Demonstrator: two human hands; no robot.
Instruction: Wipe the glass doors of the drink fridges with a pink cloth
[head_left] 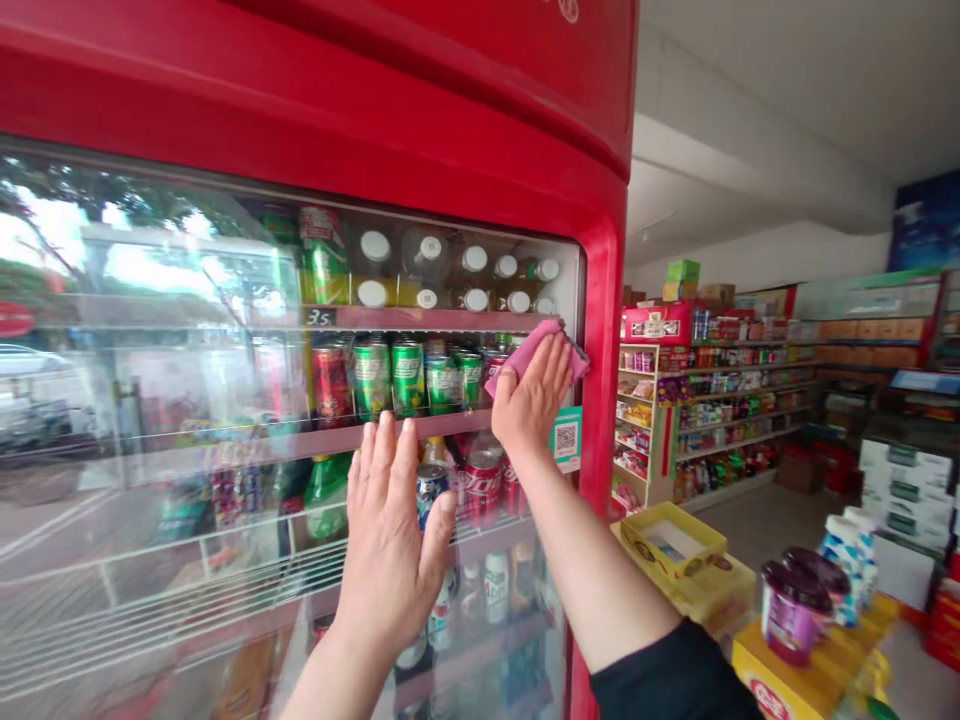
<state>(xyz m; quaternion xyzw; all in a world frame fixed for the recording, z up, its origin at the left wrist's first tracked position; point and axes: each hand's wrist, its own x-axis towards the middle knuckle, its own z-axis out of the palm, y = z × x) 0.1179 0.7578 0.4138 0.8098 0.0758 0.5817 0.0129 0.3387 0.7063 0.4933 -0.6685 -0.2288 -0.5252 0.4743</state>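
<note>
A red drinks fridge (420, 120) with a glass door (187, 400) fills the left of the view. My left hand (394, 530) lies flat on the glass, fingers stretched upward. My right hand (534, 395) presses a pink cloth (525, 350) against the glass near the door's right edge, fingers extended over it. Behind the glass stand green cans (390, 378), red cans (484, 485) and white-capped bottles (465, 275) on shelves. A QR sticker (568, 438) sits just right of my right wrist.
To the right, shop shelves (720, 400) hold packaged goods. A yellow box (671, 540) and purple cups (791, 605) rest on a low stand beside the fridge. White cartons (904, 495) are stacked at the far right.
</note>
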